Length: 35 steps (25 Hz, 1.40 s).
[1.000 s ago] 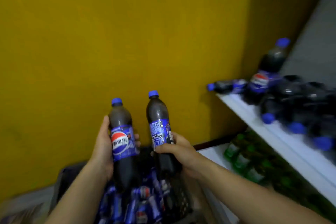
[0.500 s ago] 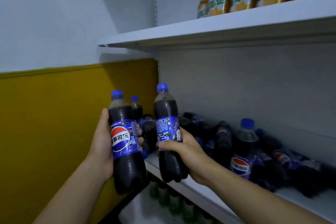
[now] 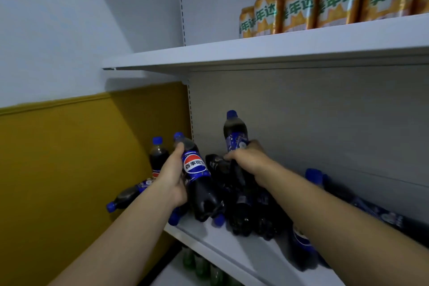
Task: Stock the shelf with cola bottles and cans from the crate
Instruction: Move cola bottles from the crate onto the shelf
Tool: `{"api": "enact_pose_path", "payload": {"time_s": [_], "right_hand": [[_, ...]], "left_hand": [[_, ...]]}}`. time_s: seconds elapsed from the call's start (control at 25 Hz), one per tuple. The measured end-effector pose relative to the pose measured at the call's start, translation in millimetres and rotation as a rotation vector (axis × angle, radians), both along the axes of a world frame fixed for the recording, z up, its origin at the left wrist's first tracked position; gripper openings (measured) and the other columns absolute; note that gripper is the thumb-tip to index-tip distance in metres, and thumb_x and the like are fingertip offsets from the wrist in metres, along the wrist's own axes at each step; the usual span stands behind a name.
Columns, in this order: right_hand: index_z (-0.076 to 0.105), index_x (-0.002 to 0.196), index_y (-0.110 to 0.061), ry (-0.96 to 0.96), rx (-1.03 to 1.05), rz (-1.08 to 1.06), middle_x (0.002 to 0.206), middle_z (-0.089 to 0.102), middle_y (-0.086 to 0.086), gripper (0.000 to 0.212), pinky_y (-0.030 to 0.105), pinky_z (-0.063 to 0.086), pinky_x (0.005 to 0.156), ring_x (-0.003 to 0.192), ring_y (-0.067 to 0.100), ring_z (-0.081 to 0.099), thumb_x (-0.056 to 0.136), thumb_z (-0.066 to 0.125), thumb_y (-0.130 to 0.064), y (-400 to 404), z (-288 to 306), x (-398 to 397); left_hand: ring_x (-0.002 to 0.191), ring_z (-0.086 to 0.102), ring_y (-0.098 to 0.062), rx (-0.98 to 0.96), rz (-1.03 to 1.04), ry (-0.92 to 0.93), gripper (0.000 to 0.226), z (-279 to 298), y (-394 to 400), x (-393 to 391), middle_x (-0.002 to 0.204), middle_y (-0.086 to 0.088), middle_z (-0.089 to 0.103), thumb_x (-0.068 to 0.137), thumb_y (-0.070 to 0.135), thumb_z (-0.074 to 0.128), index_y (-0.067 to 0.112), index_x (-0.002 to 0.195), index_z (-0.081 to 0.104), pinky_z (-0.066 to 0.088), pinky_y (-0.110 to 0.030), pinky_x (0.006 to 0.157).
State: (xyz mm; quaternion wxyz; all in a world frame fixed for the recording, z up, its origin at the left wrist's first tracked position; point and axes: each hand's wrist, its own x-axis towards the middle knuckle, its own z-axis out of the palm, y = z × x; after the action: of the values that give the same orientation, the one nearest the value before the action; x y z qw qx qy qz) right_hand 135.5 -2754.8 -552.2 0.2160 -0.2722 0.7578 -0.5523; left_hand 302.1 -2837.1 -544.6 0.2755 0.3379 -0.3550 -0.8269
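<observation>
Head view: since a second ago I have swung from the crate to the shelf (image 3: 232,242); both bottles, then held clear in front of it, are now in over its left end. My left hand (image 3: 173,175) has fingers wrapped round the left bottle (image 3: 197,183), tilted, base just above the board. My right hand (image 3: 249,161) is clamped on the right bottle (image 3: 234,137), near upright, base sunk among the pile (image 3: 255,213) of lying bottles. I judge placement is imminent. Room is poor: the pile crowds the left end, one bottle (image 3: 126,196) overhangs the left edge, and bare board remains only along the front edge. The upper shelf (image 3: 255,53) leaves headroom.
</observation>
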Motion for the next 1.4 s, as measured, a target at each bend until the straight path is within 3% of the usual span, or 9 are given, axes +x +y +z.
{"api": "enact_pose_path", "payload": {"time_s": [0.2,0.28,0.44,0.56,0.72,0.88,1.08,1.28,1.4], "right_hand": [[0.031,0.147,-0.012,0.62,0.591,0.057,0.134,0.053,0.016,0.084,0.039,0.054,0.089,0.113,0.035,0.059,0.078,0.078,-0.027,-68.6,32.4,-73.2],[0.024,0.152,-0.008,0.608,0.721,0.07,0.139,0.05,0.019,0.094,0.039,0.053,0.092,0.118,0.035,0.057,0.079,0.08,-0.027,-93.0,24.9,-92.5],[0.032,0.149,-0.007,0.643,0.872,0.124,0.141,0.05,0.017,0.086,0.036,0.051,0.094,0.121,0.033,0.056,0.081,0.079,-0.031,-129.1,-0.7,-117.8],[0.043,0.145,-0.007,0.681,0.945,0.131,0.142,0.051,0.016,0.07,0.04,0.05,0.1,0.122,0.033,0.056,0.085,0.074,-0.027,-142.2,-20.2,-135.9],[0.057,0.12,-0.007,0.749,0.876,0.09,0.123,0.06,0.015,0.039,0.041,0.055,0.091,0.105,0.03,0.062,0.087,0.071,-0.02,-152.9,-27.5,-149.9],[0.052,0.072,-0.01,0.814,0.82,0.085,0.081,0.057,0.008,0.027,0.027,0.047,0.056,0.067,0.021,0.055,0.09,0.069,-0.021,-155.7,3.0,-147.8],[0.047,0.072,-0.012,0.833,0.849,0.157,0.076,0.048,0.007,0.027,0.025,0.035,0.047,0.062,0.018,0.047,0.092,0.064,-0.019,-148.9,30.9,-126.1],[0.052,0.075,-0.008,0.85,0.724,0.203,0.081,0.053,0.007,0.019,0.024,0.038,0.05,0.066,0.019,0.051,0.089,0.062,-0.016,-132.2,63.8,-86.5],[0.065,0.1,-0.004,0.786,0.505,0.206,0.101,0.064,0.008,0.017,0.029,0.054,0.069,0.085,0.023,0.061,0.091,0.059,-0.017,-124.9,80.5,-61.5]], "left_hand": [[0.084,0.058,-0.027,-0.06,0.004,-0.17,0.029,4.2,-74.1,-47.9,0.099,-0.013,0.057,0.084,0.014,0.054,0.003,0.111,0.055,0.053,-0.039,0.073],[0.078,0.065,-0.032,-0.183,0.019,-0.272,0.043,3.8,-100.9,-76.3,0.104,-0.018,0.064,0.087,0.017,0.06,0.004,0.126,0.051,0.058,-0.042,0.063],[0.116,0.061,-0.041,-0.317,-0.029,-0.395,0.091,-32.1,-156.9,-138.1,0.139,-0.02,0.052,0.08,0.025,0.076,0.013,0.155,0.025,0.054,-0.057,0.095],[0.093,0.067,-0.036,-0.286,-0.139,-0.355,0.061,-44.2,-157.2,-157.6,0.112,-0.018,0.066,0.078,0.02,0.082,0.008,0.131,0.053,0.061,-0.052,0.073],[0.074,0.063,-0.022,-0.437,-0.194,-0.375,0.006,-39.9,-145.7,-159.9,0.095,-0.011,0.066,0.095,0.005,0.067,0.007,0.093,0.061,0.059,-0.034,0.055],[0.068,0.06,-0.019,-0.569,-0.251,-0.457,0.015,-35.7,-140.2,-154.4,0.084,-0.008,0.063,0.1,0.008,0.059,0.014,0.087,0.058,0.054,-0.027,0.052],[0.081,0.066,-0.017,-0.739,-0.326,-0.506,0.031,-26.6,-134.2,-141.9,0.092,-0.003,0.067,0.099,0.026,0.063,0.007,0.124,0.063,0.059,-0.024,0.064],[0.113,0.058,-0.022,-0.944,-0.263,-0.539,0.045,-0.1,-113.3,-111.8,0.137,-0.006,0.058,0.104,0.035,0.054,0.01,0.141,0.054,0.047,-0.03,0.09],[0.118,0.05,-0.013,-1.15,-0.065,-0.428,0.037,27.2,-99.4,-70.6,0.137,0.0,0.057,0.106,0.031,0.049,0.016,0.139,0.055,0.037,-0.026,0.098]]}}
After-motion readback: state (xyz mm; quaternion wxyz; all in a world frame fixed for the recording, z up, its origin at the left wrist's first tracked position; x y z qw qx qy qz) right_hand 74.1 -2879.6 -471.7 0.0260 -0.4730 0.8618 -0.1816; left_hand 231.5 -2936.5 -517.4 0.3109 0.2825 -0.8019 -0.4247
